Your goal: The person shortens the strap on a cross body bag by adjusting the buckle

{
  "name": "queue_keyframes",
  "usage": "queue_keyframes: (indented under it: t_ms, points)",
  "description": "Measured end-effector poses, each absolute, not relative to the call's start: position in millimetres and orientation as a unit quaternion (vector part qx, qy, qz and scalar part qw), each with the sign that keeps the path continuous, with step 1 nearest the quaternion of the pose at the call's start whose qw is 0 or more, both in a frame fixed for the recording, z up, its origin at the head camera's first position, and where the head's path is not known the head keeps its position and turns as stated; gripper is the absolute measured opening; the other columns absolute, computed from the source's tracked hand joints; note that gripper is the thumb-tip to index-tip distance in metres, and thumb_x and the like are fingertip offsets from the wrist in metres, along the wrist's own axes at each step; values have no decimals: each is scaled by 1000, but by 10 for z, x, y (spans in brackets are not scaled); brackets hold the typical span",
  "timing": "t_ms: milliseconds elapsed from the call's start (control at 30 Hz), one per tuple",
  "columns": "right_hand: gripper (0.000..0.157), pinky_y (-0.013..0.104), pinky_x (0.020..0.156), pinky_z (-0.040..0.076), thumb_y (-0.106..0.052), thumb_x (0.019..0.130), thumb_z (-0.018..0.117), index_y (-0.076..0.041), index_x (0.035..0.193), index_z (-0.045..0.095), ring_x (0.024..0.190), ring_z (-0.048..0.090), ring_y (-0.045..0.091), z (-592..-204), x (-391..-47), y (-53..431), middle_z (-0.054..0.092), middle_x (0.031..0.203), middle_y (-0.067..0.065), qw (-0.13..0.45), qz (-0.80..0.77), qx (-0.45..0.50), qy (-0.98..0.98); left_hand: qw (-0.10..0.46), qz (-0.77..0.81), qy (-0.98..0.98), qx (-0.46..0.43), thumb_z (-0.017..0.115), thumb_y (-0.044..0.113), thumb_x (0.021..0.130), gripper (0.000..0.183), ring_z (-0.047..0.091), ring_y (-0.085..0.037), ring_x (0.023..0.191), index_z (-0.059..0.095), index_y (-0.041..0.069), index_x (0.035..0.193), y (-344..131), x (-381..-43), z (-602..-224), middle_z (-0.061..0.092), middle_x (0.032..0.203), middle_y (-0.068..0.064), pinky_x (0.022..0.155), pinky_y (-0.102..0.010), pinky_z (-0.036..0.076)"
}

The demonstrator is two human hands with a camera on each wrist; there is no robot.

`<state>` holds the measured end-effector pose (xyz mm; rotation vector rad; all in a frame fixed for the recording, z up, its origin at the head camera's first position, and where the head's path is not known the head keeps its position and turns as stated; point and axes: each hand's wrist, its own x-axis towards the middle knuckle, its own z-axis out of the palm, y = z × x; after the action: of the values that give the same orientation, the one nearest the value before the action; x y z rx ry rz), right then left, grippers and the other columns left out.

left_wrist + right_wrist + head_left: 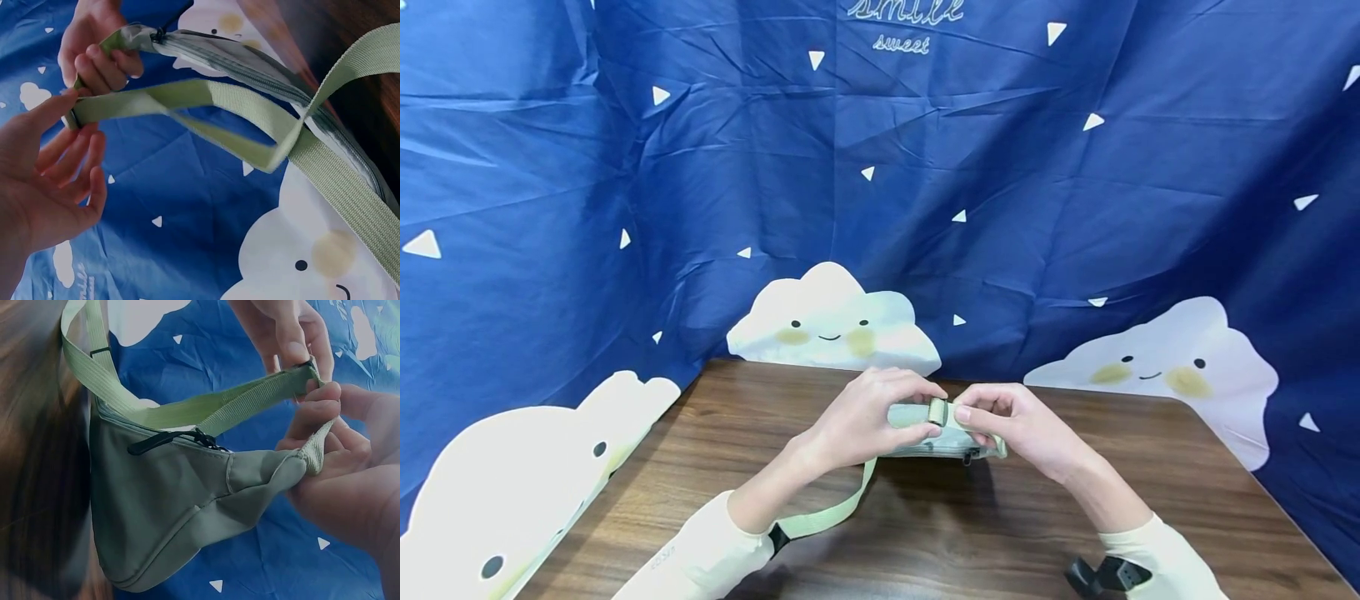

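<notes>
A grey-green waist bag (169, 506) with a light green webbing strap (244, 112) is held up over the table. My left hand (857, 421) pinches the strap at a dark-edged buckle (937, 412) between thumb and fingers; in the left wrist view its other fingers spread loosely. Close beside it, my right hand (1026, 425) grips the short webbing at the bag's end, thumb against curled fingers. A black zipper pull (153, 442) hangs from the bag's zipper. Fingers partly hide how the webbing passes through the buckle.
The brown wooden table (700, 450) lies beneath both hands. A strap loop (827, 518) trails toward my left forearm. Behind the table hangs a blue cloth (970, 167) printed with clouds and white triangles. A black wrist mount (1108, 575) sits at the right sleeve.
</notes>
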<state>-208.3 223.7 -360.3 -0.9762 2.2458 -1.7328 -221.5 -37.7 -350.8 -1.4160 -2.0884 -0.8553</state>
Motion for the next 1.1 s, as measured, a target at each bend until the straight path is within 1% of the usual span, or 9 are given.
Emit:
queue_keyframes:
  t_ms: [100, 200, 367, 500, 567, 633, 800, 967, 1100]
  points:
    - [14, 40, 43, 33, -13, 102, 62, -1, 102, 69, 58, 47, 17, -3632, -2089, 2207, 54, 68, 7, 70, -581, -325, 742, 241, -314, -763, -511, 84, 27, 86, 34, 62, -7, 94, 74, 16, 117, -368, -2198, -3524, 69, 100, 12, 89, -27, 44]
    - [13, 35, 44, 34, -14, 103, 61, -4, 102, 69, 58, 47, 17, -3654, -2099, 2184, 55, 69, 8, 73, -587, -321, 740, 250, -325, -757, -508, 86, 27, 84, 34, 63, -5, 93, 76, 16, 114, -355, -2193, -3528, 71, 99, 13, 89, -27, 44]
    - [20, 31, 52, 41, -17, 103, 62, 2, 103, 67, 63, 51, 20, -3641, -2113, 2196, 57, 71, 11, 66, -590, -311, 742, 266, -358, -737, -508, 88, 25, 81, 36, 68, -6, 91, 77, 12, 113, -356, -2211, -3493, 74, 100, 10, 87, -23, 47]
    - [20, 34, 57, 43, -15, 102, 63, 4, 105, 68, 67, 54, 23, -3625, -2128, 2236, 59, 73, 11, 53, -590, -312, 743, 274, -362, -735, -503, 87, 25, 82, 37, 67, -2, 91, 76, 11, 114, -387, -2227, -3459, 73, 101, 11, 87, -23, 47]
    - [18, 35, 56, 43, -13, 101, 64, 3, 105, 68, 66, 54, 23, -3632, -2139, 2247, 60, 72, 11, 55, -594, -316, 738, 264, -364, -738, -503, 86, 25, 84, 36, 66, -1, 92, 75, 12, 116, -395, -2231, -3454, 72, 101, 11, 88, -23, 48]
    - [15, 34, 56, 44, -12, 100, 64, 2, 105, 69, 66, 54, 22, -3649, -2151, 2250, 59, 72, 10, 62, -598, -320, 732, 240, -371, -741, -506, 85, 23, 86, 35, 65, -1, 92, 74, 11, 117, -390, -2236, -3459, 71, 102, 11, 88, -22, 49]
    - [15, 32, 58, 44, -10, 100, 64, 4, 105, 68, 68, 54, 19, -3695, -2167, 2238, 58, 72, 8, 72, -611, -324, 719, 187, -388, -744, -511, 82, 18, 89, 35, 63, 1, 92, 69, 9, 120, -369, -2229, -3479, 67, 99, 11, 90, -23, 51]
    - [12, 30, 58, 42, -8, 101, 63, 2, 105, 69, 68, 53, 17, -3714, -2166, 2228, 58, 72, 5, 69, -625, -322, 708, 186, -382, -749, -508, 83, 18, 88, 34, 63, 3, 92, 67, 11, 118, -366, -2220, -3489, 67, 97, 11, 90, -23, 50]
    - [12, 30, 57, 40, -8, 100, 63, 3, 104, 68, 68, 53, 16, -3711, -2149, 2196, 58, 71, 4, 72, -628, -321, 705, 187, -360, -758, -510, 84, 19, 88, 33, 62, 2, 91, 69, 13, 116, -358, -2216, -3499, 66, 95, 13, 87, -21, 49]
